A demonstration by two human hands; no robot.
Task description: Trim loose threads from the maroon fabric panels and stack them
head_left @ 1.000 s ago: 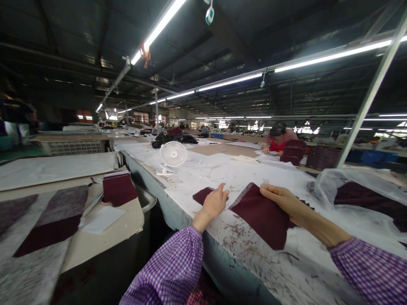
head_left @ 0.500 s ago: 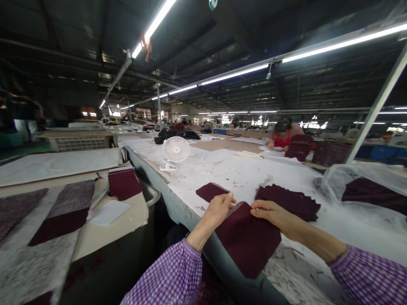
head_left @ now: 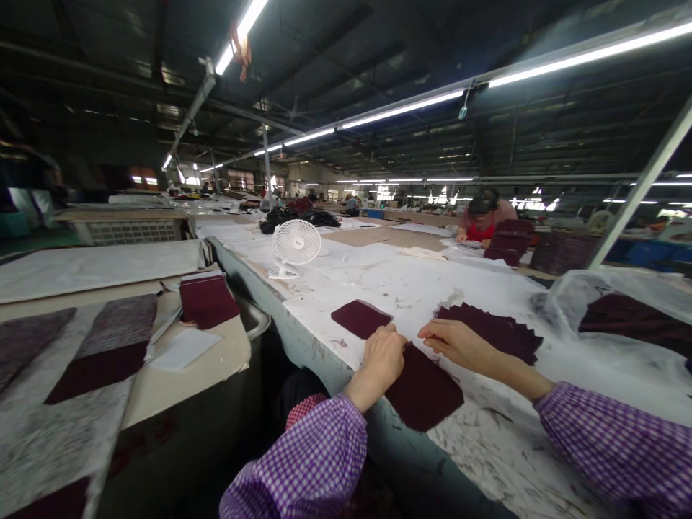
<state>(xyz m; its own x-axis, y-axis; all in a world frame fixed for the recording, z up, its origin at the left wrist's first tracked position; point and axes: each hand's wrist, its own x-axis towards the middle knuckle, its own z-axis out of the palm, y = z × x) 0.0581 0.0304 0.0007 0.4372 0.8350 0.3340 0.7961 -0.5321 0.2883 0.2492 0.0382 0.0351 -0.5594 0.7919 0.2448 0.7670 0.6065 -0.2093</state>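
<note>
A dark maroon fabric piece [head_left: 425, 395] with cut corners lies at the front edge of the white-covered table, partly over the edge. My left hand [head_left: 381, 360] is closed on its upper left corner, the fingertips partly hidden behind the knuckles. Just above the cloth's upper right side, my right hand [head_left: 457, 344] is apart from it, fingers stretched out and slightly spread, holding nothing. Beyond my left hand rests another maroon piece [head_left: 360, 318], flat on the table. A fanned stack of maroon pieces [head_left: 494, 331] sits behind my right hand.
A white fan [head_left: 296, 243] stands on the table [head_left: 373, 270]. To the left, maroon cloth [head_left: 210, 301] and a white sheet [head_left: 187, 349] lie on a beige board. A clear plastic bag [head_left: 567, 306] holds maroon fabric at right. Across the table, a person [head_left: 486, 213] bends over work.
My right hand has let go of the fabric piece and moved slightly away. The piece has come down from a raised position onto the table edge, with my left hand still at its corner.
</note>
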